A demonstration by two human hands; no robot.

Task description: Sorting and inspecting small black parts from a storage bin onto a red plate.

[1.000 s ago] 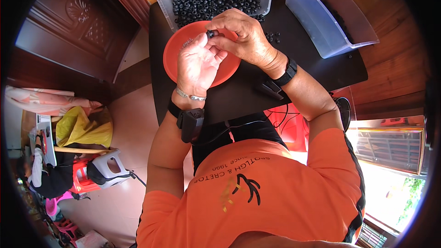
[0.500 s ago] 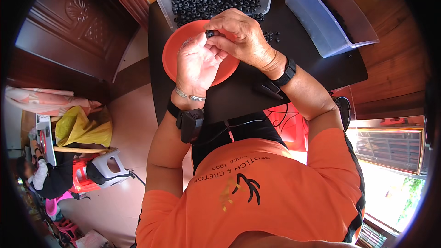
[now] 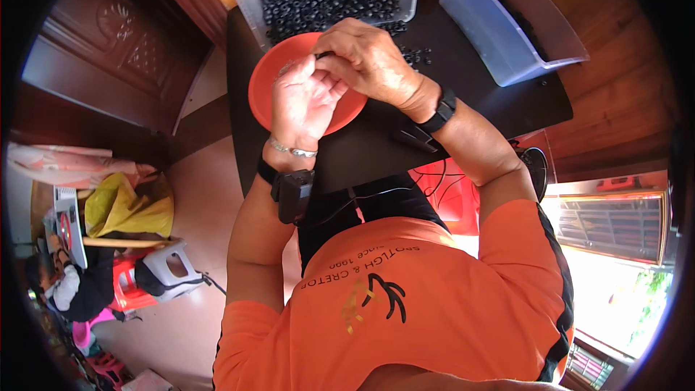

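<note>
Above a round orange bowl (image 3: pixel 264 90), my two hands meet. A small black piece (image 3: pixel 325 55) shows between their fingertips, and its exact shape is partly covered. My left hand (image 3: pixel 300 105) has its palm turned up, thumb and fingers curled in at the piece. From the right, my right hand (image 3: pixel 373 61) reaches over and pinches the same piece with thumb and forefinger. Small pale bits (image 3: pixel 287 69) lie in the bowl beside my left thumb. Behind the bowl, a clear plastic bin (image 3: pixel 246 0) lies with many black ring-shaped pieces (image 3: pixel 326 0) spilling toward the bowl.
Loose black pieces (image 3: pixel 418 55) lie on the dark table (image 3: pixel 492 112) right of my right hand. A second clear bin (image 3: pixel 485 36) with black pieces inside stands at the far right. Cables (image 3: pixel 434 185) hang below the table edge. Another person (image 3: pixel 61 282) is at the far left.
Both hands stay together at the black piece, with the right fingers turned slightly over it. The whole view has shifted a little, so everything sits slightly further left.
</note>
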